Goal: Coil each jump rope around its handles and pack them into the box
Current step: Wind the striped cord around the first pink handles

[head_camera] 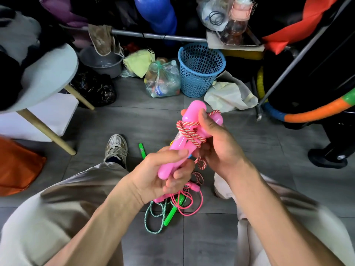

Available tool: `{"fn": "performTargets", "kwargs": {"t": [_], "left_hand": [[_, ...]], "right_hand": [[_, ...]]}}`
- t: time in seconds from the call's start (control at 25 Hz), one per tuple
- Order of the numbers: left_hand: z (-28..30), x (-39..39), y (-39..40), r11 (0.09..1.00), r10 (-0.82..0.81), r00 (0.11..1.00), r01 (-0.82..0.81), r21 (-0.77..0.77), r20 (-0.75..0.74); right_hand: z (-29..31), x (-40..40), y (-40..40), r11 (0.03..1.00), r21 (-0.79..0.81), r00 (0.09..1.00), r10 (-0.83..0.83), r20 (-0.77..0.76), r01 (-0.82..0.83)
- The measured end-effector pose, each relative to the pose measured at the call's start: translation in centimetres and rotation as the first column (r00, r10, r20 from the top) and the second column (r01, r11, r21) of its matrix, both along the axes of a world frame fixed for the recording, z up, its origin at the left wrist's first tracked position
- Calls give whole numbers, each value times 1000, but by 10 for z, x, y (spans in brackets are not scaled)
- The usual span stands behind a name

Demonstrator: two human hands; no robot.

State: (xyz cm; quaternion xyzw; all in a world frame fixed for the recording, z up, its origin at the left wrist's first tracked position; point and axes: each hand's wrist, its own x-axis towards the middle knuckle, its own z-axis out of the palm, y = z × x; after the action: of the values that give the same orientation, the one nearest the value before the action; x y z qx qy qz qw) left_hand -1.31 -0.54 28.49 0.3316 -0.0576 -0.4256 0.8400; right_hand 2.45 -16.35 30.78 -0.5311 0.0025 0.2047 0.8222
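Hands, left hand and right hand, both grip pink handles wound with red-white rope.

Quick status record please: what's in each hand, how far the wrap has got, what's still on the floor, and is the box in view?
left hand: grips lower end of pink handles
right hand: holds upper part of handles
red-white rope: several turns wound around handles, tail hanging loose below
floor: green rope, green handles, thin pink rope, tangled together
box: not in view
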Motion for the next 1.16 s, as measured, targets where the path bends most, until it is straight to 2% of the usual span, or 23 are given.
{"fn": "performTargets", "kwargs": {"t": [0.12, 0.2, 0.32, 0.48, 0.64, 0.76, 0.88, 1.04, 1.16], "left_hand": [[-1, -4, -7, 953, -111, 993, 99, -287, -26], [1, -5, -9, 923, -155, 987, 135, -360, -29], [3, -5, -11, 913, -183, 980, 139, -383, -83], [1, -3, -6, 965, -85, 991, 55, -258, -104], [9, -2, -4, 992, 108, 990, -113, -48, -94], [13, -1, -4, 953, 253, 967, -244, 179, -31], [15, 1, -4, 878, 352, 934, -353, 324, 63], [13, 2, -3, 813, 405, 904, -423, 400, 134], [13, 3, -2, 863, 327, 940, -339, 376, 97]], "right_hand": [[8, -3, -7, 987, 108, 991, 111, 77, -118], [13, -5, -9, 982, 97, 981, 150, 123, -162], [14, -6, -12, 981, 88, 972, 158, 176, -175], [8, -1, -12, 988, 24, 976, 146, 164, -152], [0, 5, -4, 989, -145, 991, 56, 120, -38], [-5, 10, 3, 968, -253, 995, 32, 97, -6], [-9, 12, 5, 925, -381, 997, 26, 69, 2], [-8, 13, 4, 889, -457, 995, 65, 73, -24], [-11, 14, 1, 896, -440, 993, 94, 64, -57]]}}
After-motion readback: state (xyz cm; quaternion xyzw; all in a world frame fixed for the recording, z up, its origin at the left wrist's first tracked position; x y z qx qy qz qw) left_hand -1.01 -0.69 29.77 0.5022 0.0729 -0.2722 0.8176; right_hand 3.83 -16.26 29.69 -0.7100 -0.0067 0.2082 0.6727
